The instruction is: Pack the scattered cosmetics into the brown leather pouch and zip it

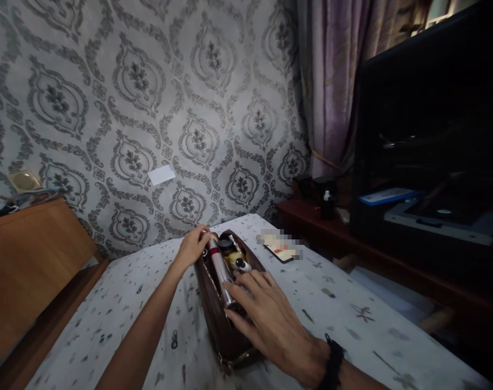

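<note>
A dark brown zippered bag (214,319) lies open on the patterned white sheet. Inside it are a silvery-pink tube (219,265) with a red band, a yellow item (235,259), a small white bottle with a black cap (243,265) and a dark round item. My left hand (193,246) is at the bag's far end, its fingers closed near the top of the tube; what they grip is too small to make out. Over the bag's near half, my right hand (266,314) has its thumb and fingers apart around the lower end of the tube, touching it.
A phone (281,248), partly pixelated, lies on the sheet (157,303) right of the bag. A wooden cabinet (35,265) stands at the left. To the right are a dark red shelf (303,211) and a large dark screen (425,119). Patterned wallpaper is behind.
</note>
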The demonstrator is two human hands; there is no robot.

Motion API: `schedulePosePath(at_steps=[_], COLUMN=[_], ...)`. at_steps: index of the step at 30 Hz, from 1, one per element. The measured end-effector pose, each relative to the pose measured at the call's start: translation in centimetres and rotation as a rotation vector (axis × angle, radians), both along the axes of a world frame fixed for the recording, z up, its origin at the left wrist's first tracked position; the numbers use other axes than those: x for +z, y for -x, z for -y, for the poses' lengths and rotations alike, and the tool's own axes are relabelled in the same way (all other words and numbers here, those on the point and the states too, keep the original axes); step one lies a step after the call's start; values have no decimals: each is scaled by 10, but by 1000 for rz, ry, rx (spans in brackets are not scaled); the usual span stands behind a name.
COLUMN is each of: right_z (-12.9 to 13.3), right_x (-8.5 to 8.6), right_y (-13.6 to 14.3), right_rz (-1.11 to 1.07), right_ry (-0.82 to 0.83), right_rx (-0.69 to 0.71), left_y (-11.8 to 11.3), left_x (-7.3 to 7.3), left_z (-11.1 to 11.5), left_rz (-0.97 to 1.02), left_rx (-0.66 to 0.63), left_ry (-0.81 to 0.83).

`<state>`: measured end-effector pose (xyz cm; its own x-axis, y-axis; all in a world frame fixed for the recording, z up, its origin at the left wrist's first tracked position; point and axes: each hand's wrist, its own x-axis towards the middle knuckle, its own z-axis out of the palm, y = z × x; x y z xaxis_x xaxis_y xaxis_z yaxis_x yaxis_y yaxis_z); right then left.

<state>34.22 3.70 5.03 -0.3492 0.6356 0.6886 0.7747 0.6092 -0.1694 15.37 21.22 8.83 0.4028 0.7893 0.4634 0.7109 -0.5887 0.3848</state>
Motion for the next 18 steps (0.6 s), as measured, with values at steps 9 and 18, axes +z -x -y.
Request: schedulePosePath(at_steps=[9,18], right_z=[-1,11], right_x=[-8,-25], right_y=[-6,-24], right_rz=[-4,-196], right_ry=[-44,-66], right_rx=[72,81], left_y=[10,13], left_x=[-2,12], left_z=[2,95], left_rz=[83,16], left_rx=[9,-251], left_ry=[51,-51])
